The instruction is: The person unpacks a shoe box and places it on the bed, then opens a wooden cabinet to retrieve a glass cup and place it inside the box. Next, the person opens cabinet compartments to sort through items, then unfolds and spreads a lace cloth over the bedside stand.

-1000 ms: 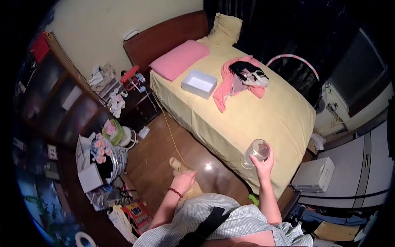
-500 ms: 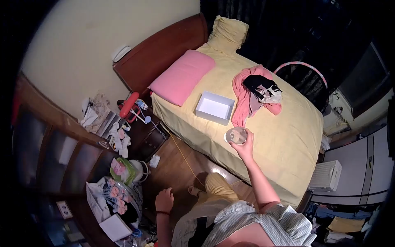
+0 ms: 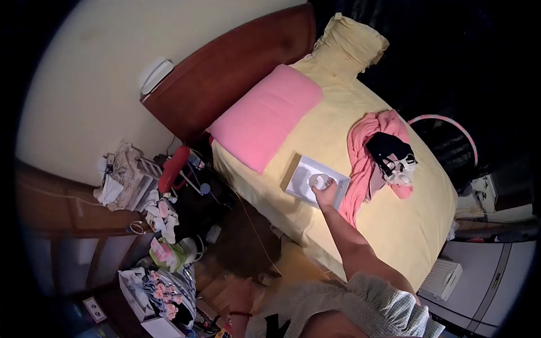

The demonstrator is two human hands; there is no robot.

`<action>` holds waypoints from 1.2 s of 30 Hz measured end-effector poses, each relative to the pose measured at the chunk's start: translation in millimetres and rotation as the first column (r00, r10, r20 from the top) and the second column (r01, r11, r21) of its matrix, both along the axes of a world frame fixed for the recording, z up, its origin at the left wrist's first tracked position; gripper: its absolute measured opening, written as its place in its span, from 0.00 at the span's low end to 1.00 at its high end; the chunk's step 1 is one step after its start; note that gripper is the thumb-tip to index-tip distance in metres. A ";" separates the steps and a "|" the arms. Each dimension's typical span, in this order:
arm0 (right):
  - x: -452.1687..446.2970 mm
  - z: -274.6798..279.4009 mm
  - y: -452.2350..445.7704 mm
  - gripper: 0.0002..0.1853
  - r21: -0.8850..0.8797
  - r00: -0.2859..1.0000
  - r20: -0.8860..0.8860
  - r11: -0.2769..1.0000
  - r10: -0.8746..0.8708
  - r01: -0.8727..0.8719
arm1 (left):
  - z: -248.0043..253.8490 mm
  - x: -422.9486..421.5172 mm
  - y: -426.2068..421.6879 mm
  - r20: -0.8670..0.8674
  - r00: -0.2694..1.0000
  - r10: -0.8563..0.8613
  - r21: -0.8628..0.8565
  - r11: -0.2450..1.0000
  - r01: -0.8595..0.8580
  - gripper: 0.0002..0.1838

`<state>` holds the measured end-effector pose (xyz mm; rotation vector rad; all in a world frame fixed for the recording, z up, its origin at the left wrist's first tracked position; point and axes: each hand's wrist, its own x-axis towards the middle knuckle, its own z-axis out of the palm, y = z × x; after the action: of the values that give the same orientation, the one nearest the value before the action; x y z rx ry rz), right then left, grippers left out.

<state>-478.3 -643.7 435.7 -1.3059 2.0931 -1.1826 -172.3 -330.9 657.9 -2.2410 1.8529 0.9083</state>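
My right hand (image 3: 326,195) reaches out over the bed and grips a clear round container (image 3: 318,181); whether it is a cup or a jar I cannot make out. The container is over the inside of a shallow white open box (image 3: 302,173) on the yellow sheet. It is not plain whether it touches the box floor. Low down near my body hangs my left hand (image 3: 241,290), with a dark red band at the wrist. It is blurred and dim, so its fingers do not show clearly.
A pink pillow (image 3: 270,115) lies by the wooden headboard (image 3: 225,67). Pink cloth (image 3: 360,146) with black and white garments (image 3: 391,155) is right of the box. A cluttered nightstand with a red object (image 3: 174,169) stands left; pink flowers (image 3: 163,293) are lower left.
My right hand has carried the clear container from the bed's near edge forward into the area of the white box. The view has shifted closer to the bed.
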 end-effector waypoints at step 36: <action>35.9 -88.9 -35.6 0.48 0.590 0.999 -0.049 0.807 -0.006 0.034 | -51.4 57.2 -49.3 -0.153 0.963 0.224 0.140 0.969 -0.203 0.15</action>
<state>-442.4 -679.3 346.9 -1.0095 2.2476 -0.4247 -115.1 -380.2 606.5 -2.3865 1.5839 1.2456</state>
